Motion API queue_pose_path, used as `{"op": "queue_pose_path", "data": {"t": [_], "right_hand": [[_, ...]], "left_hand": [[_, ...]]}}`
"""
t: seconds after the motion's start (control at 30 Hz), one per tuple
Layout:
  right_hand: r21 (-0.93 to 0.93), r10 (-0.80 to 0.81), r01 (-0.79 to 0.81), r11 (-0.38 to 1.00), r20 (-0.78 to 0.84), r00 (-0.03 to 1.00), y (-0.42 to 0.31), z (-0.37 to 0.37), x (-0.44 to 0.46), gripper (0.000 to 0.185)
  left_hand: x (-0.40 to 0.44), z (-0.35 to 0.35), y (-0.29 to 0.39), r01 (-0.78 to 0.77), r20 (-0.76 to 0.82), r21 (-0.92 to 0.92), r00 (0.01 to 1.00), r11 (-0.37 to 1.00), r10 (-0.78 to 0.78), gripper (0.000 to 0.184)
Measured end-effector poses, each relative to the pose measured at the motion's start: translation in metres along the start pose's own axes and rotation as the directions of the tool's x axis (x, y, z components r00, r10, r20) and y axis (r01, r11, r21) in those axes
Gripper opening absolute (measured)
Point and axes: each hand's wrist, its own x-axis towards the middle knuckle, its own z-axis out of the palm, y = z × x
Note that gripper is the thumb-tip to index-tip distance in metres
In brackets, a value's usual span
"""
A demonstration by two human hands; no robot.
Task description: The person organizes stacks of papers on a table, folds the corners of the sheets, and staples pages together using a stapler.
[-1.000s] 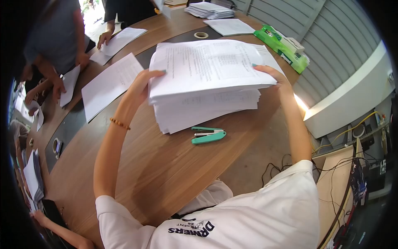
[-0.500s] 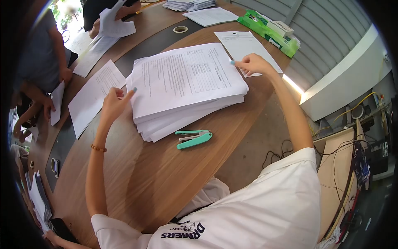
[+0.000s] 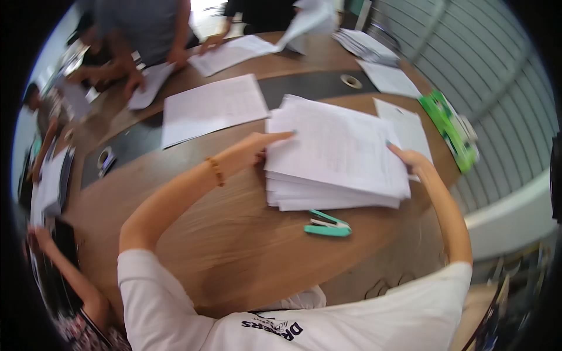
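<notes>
A thick stack of printed paper sheets (image 3: 339,155) lies in front of me, its lower sheets sticking out unevenly at the near edge. At its left side, my left hand (image 3: 263,144) grips the edge, thumb on the top sheet and fingers curled at the side. My right hand (image 3: 412,160) holds the opposite edge, thumb on top and the other fingers partly hidden. A mint-green stapler (image 3: 329,228) rests on the wooden table just below the stack. Print on the top sheet is blurred.
Papers (image 3: 213,109) lie left of the stack, and a sheet (image 3: 407,126) sits behind it. A tape roll (image 3: 351,81), a green package (image 3: 448,128) and another paper pile (image 3: 370,47) are farther off. Other people handle papers across the table and at the left.
My view has swung left, so the stack and stapler appear farther right. My hands, earlier raised at the stack's sides with fingers pinched, are now on its left and right edges.
</notes>
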Motion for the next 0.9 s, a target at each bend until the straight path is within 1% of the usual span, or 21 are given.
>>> {"op": "queue_pose_path", "data": {"t": [0.03,0.1,0.17,0.2,0.27,0.3,0.33,0.37,0.4,0.43,0.5,0.57,0.6,0.63,0.7,0.73,0.77,0.8,0.83,0.87,0.9], "right_hand": [[-0.080,-0.009,0.007,0.997,-0.021,1.000,-0.004,0.002,-0.007,0.069],[-0.040,-0.064,0.066,0.997,0.030,0.997,-0.009,0.004,-0.011,0.068],[-0.078,-0.029,0.036,0.996,0.084,0.996,-0.007,-0.008,0.003,0.068],[-0.104,-0.036,0.048,0.993,0.110,0.993,-0.009,-0.006,0.003,0.068],[-0.103,0.028,-0.019,0.995,0.087,0.996,-0.015,-0.008,-0.001,0.068],[-0.121,0.015,-0.004,0.993,0.087,0.996,-0.016,-0.008,0.000,0.068],[-0.058,0.002,0.003,0.998,0.082,0.997,-0.014,-0.009,0.007,0.068],[0.006,0.002,-0.003,1.000,0.072,0.997,-0.008,-0.011,0.009,0.067],[0.023,0.000,-0.003,1.000,0.106,0.994,-0.004,-0.015,0.013,0.069],[0.015,-0.016,0.015,1.000,0.096,0.995,-0.007,-0.015,0.011,0.069],[0.013,0.003,-0.003,1.000,0.013,1.000,-0.012,-0.010,0.005,0.068],[-0.002,-0.059,0.059,0.998,-0.042,0.997,-0.017,-0.012,0.003,0.066],[0.004,-0.138,0.139,0.990,-0.076,0.988,-0.023,-0.008,0.000,0.064],[0.015,-0.187,0.189,0.982,-0.070,0.980,-0.037,-0.003,0.000,0.064],[0.068,-0.233,0.234,0.970,-0.035,0.972,-0.052,0.002,-0.009,0.062],[0.046,-0.303,0.305,0.951,-0.048,0.952,-0.066,0.012,-0.021,0.060],[0.059,-0.322,0.324,0.944,-0.041,0.946,-0.082,0.020,-0.029,0.060],[0.024,-0.319,0.319,0.947,-0.012,0.948,-0.095,0.027,-0.036,0.059],[-0.016,-0.305,0.305,0.952,0.013,0.952,-0.104,0.034,-0.041,0.058],[-0.042,-0.322,0.322,0.946,0.009,0.947,-0.111,0.040,-0.037,0.056],[-0.062,-0.364,0.365,0.929,0.032,0.931,-0.120,0.053,-0.043,0.054]], "left_hand": [[0.000,0.001,0.000,0.024,0.018,0.033,1.000,0.999,-0.025,0.070],[-0.032,0.019,0.007,-0.037,0.052,0.061,0.998,0.997,0.034,0.074],[-0.012,0.030,-0.006,0.054,-0.158,0.191,0.987,0.980,-0.024,0.084],[-0.023,0.039,-0.001,0.058,-0.185,0.164,0.982,0.985,-0.027,0.084],[-0.054,0.053,0.018,0.102,-0.327,0.164,0.944,0.981,-0.043,0.095],[-0.055,0.049,0.018,0.088,-0.335,0.148,0.942,0.985,-0.034,0.095],[-0.055,0.045,0.019,-0.028,-0.204,-0.056,0.979,0.998,0.016,0.097],[-0.056,0.045,0.017,-0.105,-0.071,-0.270,0.994,0.957,0.089,0.101],[-0.051,0.046,0.013,-0.114,-0.067,-0.280,0.993,0.953,0.100,0.101],[-0.043,0.045,0.010,-0.167,-0.093,-0.281,0.985,0.945,0.147,0.098],[-0.033,0.044,0.007,-0.253,-0.123,-0.270,0.966,0.929,0.228,0.095],[-0.032,0.043,0.007,-0.282,-0.174,-0.182,0.952,0.942,0.251,0.090],[-0.031,0.042,0.008,-0.322,-0.192,-0.163,0.937,0.933,0.290,0.090],[-0.032,0.037,0.010,-0.362,-0.218,-0.149,0.920,0.920,0.326,0.089],[-0.041,0.025,0.022,-0.410,-0.247,-0.120,0.895,0.904,0.373,0.088],[-0.058,0.020,0.030,-0.405,-0.224,-0.213,0.906,0.889,0.359,0.088],[-0.076,0.013,0.035,-0.388,-0.199,-0.307,0.919,0.869,0.340,0.088],[-0.093,0.006,0.038,-0.394,-0.208,-0.292,0.915,0.871,0.345,0.088],[-0.111,-0.003,0.041,-0.372,-0.256,-0.279,0.917,0.885,0.305,0.086],[-0.127,-0.010,0.042,-0.345,-0.299,-0.272,0.918,0.898,0.262,0.085],[-0.140,-0.020,0.040,-0.351,-0.358,-0.241,0.899,0.905,0.253,0.083]]}}
